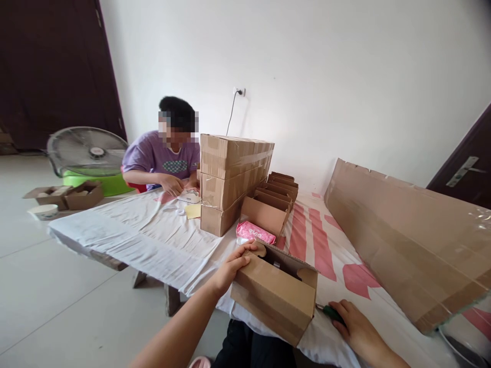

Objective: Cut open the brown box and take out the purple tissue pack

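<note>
The left hand [235,266] grips the open brown cardboard box [274,294] by its rim (contents too dark to tell); the right hand [355,327] closes on a green-handled tool [330,312] on the surface [153,235].

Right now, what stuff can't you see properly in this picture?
- Inside of the open cardboard box, head view: dark, walled off by its flaps.
- Green-handled tool: mostly covered by the right hand and the box.
- Small things under the seated person's hands: too small.
- Left hand grips the box's rim; its fingertips are hidden inside.
</note>
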Demonstrator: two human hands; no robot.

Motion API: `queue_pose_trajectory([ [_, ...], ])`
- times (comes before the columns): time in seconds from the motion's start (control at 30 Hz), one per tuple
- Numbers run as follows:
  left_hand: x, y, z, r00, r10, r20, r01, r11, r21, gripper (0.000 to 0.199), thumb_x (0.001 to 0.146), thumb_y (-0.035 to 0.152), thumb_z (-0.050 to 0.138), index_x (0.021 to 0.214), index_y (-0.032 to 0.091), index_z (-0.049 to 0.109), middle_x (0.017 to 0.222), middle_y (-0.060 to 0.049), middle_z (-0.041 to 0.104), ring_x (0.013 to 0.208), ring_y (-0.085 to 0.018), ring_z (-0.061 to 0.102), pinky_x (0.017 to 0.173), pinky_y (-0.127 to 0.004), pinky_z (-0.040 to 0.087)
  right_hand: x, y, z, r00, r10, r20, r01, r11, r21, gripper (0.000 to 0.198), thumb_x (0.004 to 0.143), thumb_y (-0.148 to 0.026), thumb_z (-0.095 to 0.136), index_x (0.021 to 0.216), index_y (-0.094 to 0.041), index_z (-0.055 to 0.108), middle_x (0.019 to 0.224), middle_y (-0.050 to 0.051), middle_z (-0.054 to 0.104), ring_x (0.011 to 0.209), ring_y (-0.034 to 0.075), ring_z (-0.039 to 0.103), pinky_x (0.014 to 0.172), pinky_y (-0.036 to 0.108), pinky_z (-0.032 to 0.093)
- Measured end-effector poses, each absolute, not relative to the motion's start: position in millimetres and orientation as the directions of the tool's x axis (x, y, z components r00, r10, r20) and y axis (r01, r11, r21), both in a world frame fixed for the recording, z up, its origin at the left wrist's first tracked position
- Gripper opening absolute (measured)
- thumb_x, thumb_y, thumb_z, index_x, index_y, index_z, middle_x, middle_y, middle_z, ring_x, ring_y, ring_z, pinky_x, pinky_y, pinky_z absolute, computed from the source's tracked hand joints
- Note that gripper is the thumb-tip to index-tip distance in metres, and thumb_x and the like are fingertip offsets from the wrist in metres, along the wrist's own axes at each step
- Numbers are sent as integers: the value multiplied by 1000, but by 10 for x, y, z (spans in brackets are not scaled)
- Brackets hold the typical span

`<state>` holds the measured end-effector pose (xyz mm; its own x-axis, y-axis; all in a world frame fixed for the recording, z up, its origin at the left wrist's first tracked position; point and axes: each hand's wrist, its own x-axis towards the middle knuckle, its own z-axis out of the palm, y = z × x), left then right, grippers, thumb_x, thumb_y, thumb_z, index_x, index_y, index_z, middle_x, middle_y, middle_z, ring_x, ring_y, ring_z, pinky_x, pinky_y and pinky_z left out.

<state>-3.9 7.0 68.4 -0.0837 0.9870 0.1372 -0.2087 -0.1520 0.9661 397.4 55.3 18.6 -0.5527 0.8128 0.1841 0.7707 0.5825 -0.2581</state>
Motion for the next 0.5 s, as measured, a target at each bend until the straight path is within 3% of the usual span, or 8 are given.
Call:
queue_pose_trajectory([
  [0.1, -37, 56, 692, -75, 990, 123, -234, -137, 962, 37, 72, 31, 60, 108, 23, 65, 147, -3, 47, 132, -36, 41, 109, -46, 29, 3867, 629, 329, -547, 800, 246, 754, 599, -271, 30, 89, -33, 54, 114, -21, 67, 107, 11, 71, 100, 29, 67, 88, 45, 55],
  [0.2, -40, 55, 684, -75, 988, 131, -230, -145, 962, 36, 73, 31, 60, 108, 23, 64, 144, -4, 50, 130, -35, 44, 106, -45, 32, 3684, 652, 586, -491, 754, 436, 710, 636, -302, 26, 95, -32, 46, 108, -20, 65, 106, 12, 71, 101, 28, 66, 88, 45, 55],
  [0.3, -41, 62, 673, -84, 985, 150, -208, -164, 964, 36, 74, 32, 60, 108, 22, 65, 139, -5, 54, 128, -35, 46, 104, -44, 33, 3437, 530, 898, -469, 639, 610, 626, 728, -281, 21, 96, -28, 44, 108, -22, 61, 104, 11, 69, 100, 27, 65, 89, 45, 53],
  [0.4, -34, 61, 672, -91, 984, 150, -214, -167, 963, 33, 73, 32, 61, 104, 22, 65, 141, -4, 52, 124, -35, 49, 101, -43, 35, 3119, 309, 1171, -562, 514, 648, 478, 841, -253, 23, 96, -19, 42, 114, -24, 57, 105, 9, 68, 103, 23, 64, 90, 40, 53],
  [0.5, -25, 46, 679, -90, 985, 145, -213, -161, 964, 31, 73, 33, 60, 102, 22, 64, 143, -3, 50, 118, -33, 53, 96, -43, 39, 2748, 158, 1337, -693, 448, 565, 360, 894, -267, 32, 95, -12, 37, 119, -23, 54, 111, 8, 67, 107, 19, 63, 94, 35, 53],
])
